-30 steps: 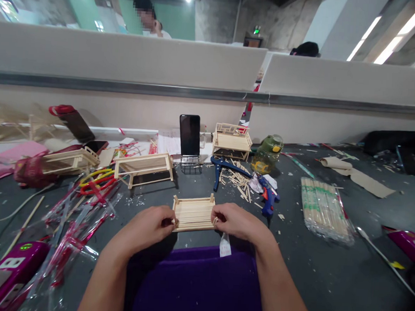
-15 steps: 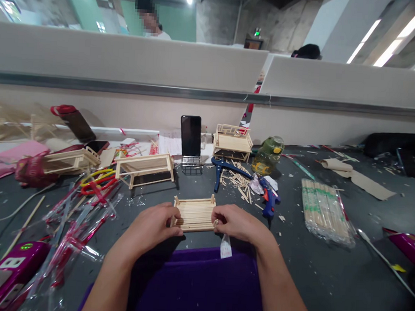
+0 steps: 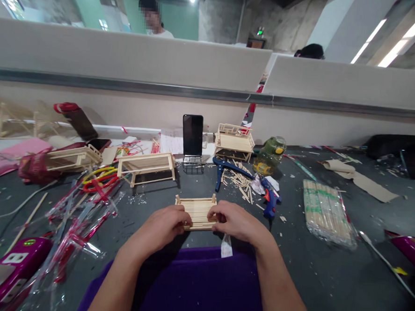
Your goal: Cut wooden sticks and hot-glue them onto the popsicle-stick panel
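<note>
A small slatted stick model of pale wood lies on the dark table in front of me, with short posts standing at its back corners. My left hand is curled around its left front corner, thumb and fingers gripping there. At the right end, my right hand pinches the model's edge; its fingertips hide the right front corner. Beneath both wrists is a purple cloth with a white tag. Behind the model stand a finished-looking stick bench and a stick frame.
A phone stands in a wire holder. Blue cutters, loose stick pieces, a blue glue gun and a green-lidded bottle sit beyond my right hand. Packaged sticks lie right; plastic wrappers left.
My left hand has slid right along the model's front, uncovering its left end. My right hand has shifted slightly inward over the right end. The view has moved a little.
</note>
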The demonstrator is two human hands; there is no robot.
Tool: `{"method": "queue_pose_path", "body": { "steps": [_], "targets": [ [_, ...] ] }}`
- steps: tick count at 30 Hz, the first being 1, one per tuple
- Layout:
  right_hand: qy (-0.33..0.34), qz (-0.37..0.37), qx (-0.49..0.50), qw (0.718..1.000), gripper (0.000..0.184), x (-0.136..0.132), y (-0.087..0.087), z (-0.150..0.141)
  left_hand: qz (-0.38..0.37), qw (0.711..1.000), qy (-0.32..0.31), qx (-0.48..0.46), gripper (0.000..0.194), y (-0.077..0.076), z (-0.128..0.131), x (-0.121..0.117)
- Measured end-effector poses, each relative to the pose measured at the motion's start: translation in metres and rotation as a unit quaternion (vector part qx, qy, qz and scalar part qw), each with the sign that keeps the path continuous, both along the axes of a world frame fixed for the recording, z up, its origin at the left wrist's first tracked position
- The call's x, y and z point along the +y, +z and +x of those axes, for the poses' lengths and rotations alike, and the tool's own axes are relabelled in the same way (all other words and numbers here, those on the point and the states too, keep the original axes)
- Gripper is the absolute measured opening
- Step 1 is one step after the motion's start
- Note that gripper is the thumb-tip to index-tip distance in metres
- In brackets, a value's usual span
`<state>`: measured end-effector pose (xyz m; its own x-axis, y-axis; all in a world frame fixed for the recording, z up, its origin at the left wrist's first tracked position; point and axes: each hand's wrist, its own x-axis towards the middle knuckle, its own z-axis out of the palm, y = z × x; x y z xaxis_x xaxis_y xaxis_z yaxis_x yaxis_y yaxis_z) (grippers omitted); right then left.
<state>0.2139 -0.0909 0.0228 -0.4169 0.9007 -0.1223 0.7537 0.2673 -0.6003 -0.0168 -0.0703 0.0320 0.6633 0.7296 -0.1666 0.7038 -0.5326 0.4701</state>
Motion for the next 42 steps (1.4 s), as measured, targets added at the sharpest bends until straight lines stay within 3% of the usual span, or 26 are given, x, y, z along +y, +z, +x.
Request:
{"method": "queue_pose_path", "body": {
  "steps": [6, 11, 18, 22, 32, 42],
  "targets": [
    [0.044, 0.029, -0.016, 0.998, 0.015, 0.001, -0.005, -0.008, 0.019, 1.000, -0.002, -0.001, 0.021, -0.001, 0.000, 0.000],
    [0.033, 0.035, -0.030, 0.998, 0.013, 0.001, -0.007, -0.009, 0.027, 1.000, 0.001, -0.005, 0.015, 0.000, -0.003, 0.000],
    [0.073, 0.055, -0.008, 0.996, 0.026, -0.002, -0.004, -0.011, 0.023, 0.999, 0.011, -0.041, 0.024, 0.002, -0.013, 0.004],
    [0.096, 0.050, -0.014, 0.994, 0.024, -0.003, -0.006, -0.015, 0.014, 0.999, 0.010, -0.046, 0.025, 0.001, -0.016, 0.007],
    [0.060, 0.067, -0.005, 0.996, 0.016, -0.002, -0.005, -0.012, 0.007, 0.999, 0.024, -0.034, 0.019, 0.000, -0.018, 0.007],
    [0.003, 0.015, 0.070, 0.997, 0.019, -0.001, 0.003, 0.005, 0.008, 0.999, 0.028, -0.019, 0.018, 0.003, -0.016, 0.004]
  ]
}}
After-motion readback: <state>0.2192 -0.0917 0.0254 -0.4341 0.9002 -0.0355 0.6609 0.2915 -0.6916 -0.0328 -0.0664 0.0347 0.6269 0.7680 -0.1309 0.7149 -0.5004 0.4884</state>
